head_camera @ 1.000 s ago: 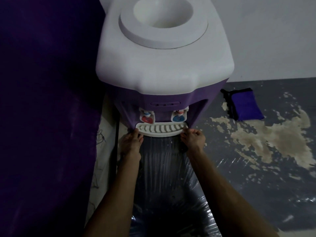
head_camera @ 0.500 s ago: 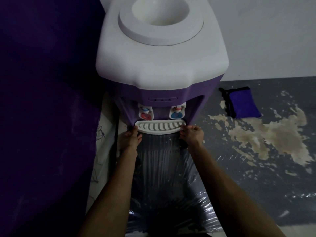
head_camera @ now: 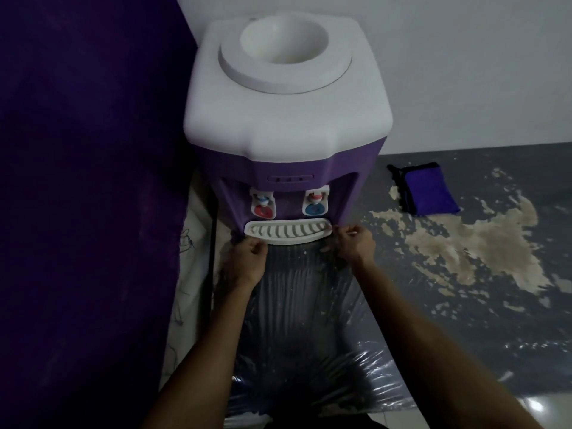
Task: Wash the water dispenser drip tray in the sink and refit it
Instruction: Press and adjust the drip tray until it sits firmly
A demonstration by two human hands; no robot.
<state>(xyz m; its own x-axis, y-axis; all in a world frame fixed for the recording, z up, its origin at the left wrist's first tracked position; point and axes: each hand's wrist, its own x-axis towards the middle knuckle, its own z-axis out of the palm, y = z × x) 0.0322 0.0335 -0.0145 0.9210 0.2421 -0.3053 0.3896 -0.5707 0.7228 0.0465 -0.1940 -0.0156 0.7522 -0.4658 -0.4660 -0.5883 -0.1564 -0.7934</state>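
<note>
Flanking drip tray w/ both hands, left hand & right hand.

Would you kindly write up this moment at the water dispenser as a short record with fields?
setting: purple and white water dispenser against a white wall
drip tray: white, slatted, seated under the two taps
left hand: curled at the tray's left front corner
right hand: curled at the tray's right end
grip: contact unclear in the dim light
taps: red on the left, blue on the right
floor: folded purple cloth to the right
</note>
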